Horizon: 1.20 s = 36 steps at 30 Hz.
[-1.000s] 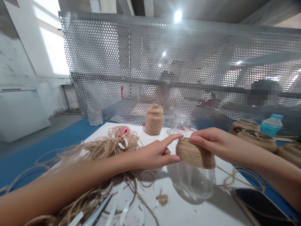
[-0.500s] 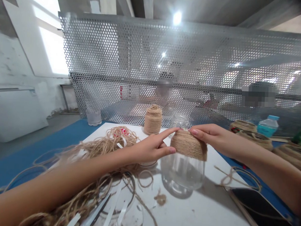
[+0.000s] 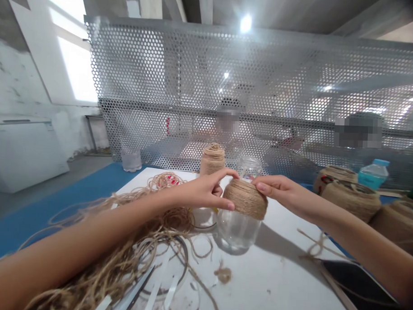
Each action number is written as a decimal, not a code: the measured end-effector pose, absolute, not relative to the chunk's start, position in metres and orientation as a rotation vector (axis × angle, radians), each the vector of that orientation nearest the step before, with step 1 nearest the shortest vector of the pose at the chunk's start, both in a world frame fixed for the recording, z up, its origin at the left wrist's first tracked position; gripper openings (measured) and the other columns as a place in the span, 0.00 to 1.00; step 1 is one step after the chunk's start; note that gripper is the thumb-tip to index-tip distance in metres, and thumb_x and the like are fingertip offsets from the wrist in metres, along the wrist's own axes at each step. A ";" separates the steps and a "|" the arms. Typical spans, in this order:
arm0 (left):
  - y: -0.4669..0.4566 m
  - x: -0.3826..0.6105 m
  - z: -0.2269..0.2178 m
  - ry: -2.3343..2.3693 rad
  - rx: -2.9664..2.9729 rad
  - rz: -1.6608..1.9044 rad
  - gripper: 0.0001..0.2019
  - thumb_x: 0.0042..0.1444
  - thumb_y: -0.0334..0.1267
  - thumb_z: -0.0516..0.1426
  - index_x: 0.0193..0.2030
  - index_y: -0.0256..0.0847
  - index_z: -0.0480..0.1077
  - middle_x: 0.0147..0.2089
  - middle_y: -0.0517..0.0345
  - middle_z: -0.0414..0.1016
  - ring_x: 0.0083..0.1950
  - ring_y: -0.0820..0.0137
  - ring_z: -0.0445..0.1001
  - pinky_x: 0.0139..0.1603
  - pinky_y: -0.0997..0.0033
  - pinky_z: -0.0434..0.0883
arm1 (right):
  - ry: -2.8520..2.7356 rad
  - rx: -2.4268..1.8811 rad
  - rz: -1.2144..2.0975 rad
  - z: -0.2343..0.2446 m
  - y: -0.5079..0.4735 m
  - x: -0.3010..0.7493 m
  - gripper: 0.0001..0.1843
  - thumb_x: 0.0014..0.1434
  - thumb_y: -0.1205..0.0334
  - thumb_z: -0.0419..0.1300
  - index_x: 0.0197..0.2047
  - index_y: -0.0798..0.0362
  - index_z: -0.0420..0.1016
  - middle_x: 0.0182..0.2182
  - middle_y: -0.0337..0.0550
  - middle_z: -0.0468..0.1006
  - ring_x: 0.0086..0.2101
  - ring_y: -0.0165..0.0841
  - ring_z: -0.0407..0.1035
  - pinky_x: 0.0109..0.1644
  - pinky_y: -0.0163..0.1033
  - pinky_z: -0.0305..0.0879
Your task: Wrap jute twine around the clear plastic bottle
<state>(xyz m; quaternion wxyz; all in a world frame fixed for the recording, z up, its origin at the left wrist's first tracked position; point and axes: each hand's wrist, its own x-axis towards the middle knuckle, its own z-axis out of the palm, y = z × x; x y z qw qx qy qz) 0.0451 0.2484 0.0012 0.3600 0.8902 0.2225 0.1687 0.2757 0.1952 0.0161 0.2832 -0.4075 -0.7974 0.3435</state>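
Observation:
Between my hands sits a glass jar (image 3: 238, 218), its upper part wound with jute twine (image 3: 245, 199) and its lower part bare clear glass. My left hand (image 3: 205, 190) grips the twine-wound part from the left, with the fingertips on its far edge and the thumb on its near side. My right hand (image 3: 276, 189) presses its fingertips on the right side of the twine. Behind the held jar stand a fully twine-wrapped jar (image 3: 212, 160) and a bare glass jar (image 3: 249, 168). A tangle of loose twine (image 3: 166, 183) lies under and beyond my left forearm.
The white table (image 3: 283, 280) holds white strips (image 3: 159, 284), dark scissors (image 3: 141, 281) and a black phone or tablet (image 3: 361, 282). Twine-wrapped vessels (image 3: 350, 200) and a water bottle (image 3: 373, 174) stand at right. Beyond a perforated metal screen (image 3: 263, 84), two people sit.
The jar has moved left and farther across the table, carried by both hands. My hands remain on the twine.

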 end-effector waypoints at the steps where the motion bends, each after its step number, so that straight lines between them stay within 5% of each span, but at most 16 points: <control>1: 0.248 0.046 -0.001 0.580 2.313 0.449 0.32 0.50 0.45 0.58 0.59 0.44 0.49 0.22 0.70 0.49 0.21 0.79 0.52 0.20 0.80 0.50 | -2.158 -1.118 0.871 0.017 0.195 0.275 0.18 0.60 0.50 0.48 0.28 0.55 0.66 0.27 0.39 0.65 0.30 0.30 0.60 0.36 0.36 0.58; 7: 0.232 0.058 -0.006 0.701 2.432 0.633 0.31 0.48 0.50 0.59 0.57 0.44 0.53 0.21 0.69 0.53 0.23 0.77 0.57 0.23 0.77 0.54 | -2.215 -1.359 0.415 0.023 0.185 0.262 0.22 0.61 0.49 0.42 0.26 0.54 0.65 0.23 0.38 0.64 0.27 0.29 0.57 0.32 0.35 0.56; 13: 0.210 0.065 -0.004 0.741 2.483 0.689 0.33 0.49 0.49 0.59 0.59 0.44 0.51 0.22 0.68 0.58 0.23 0.75 0.60 0.22 0.77 0.53 | -2.187 -1.353 0.421 0.020 0.177 0.254 0.23 0.62 0.49 0.41 0.29 0.54 0.67 0.25 0.39 0.67 0.27 0.30 0.60 0.30 0.35 0.55; 27: 0.233 0.058 -0.015 0.450 2.413 0.628 0.30 0.57 0.40 0.53 0.63 0.42 0.44 0.18 0.72 0.50 0.19 0.79 0.51 0.21 0.80 0.52 | -2.239 -1.251 0.644 0.022 0.196 0.280 0.21 0.60 0.48 0.46 0.26 0.54 0.65 0.23 0.36 0.60 0.26 0.28 0.55 0.30 0.34 0.52; 36: 0.243 0.055 -0.017 0.468 2.421 0.760 0.25 0.57 0.41 0.53 0.59 0.41 0.51 0.18 0.73 0.45 0.19 0.79 0.49 0.21 0.80 0.49 | -2.249 -1.287 0.609 0.021 0.198 0.284 0.21 0.60 0.48 0.45 0.27 0.54 0.66 0.23 0.36 0.59 0.26 0.28 0.54 0.29 0.34 0.51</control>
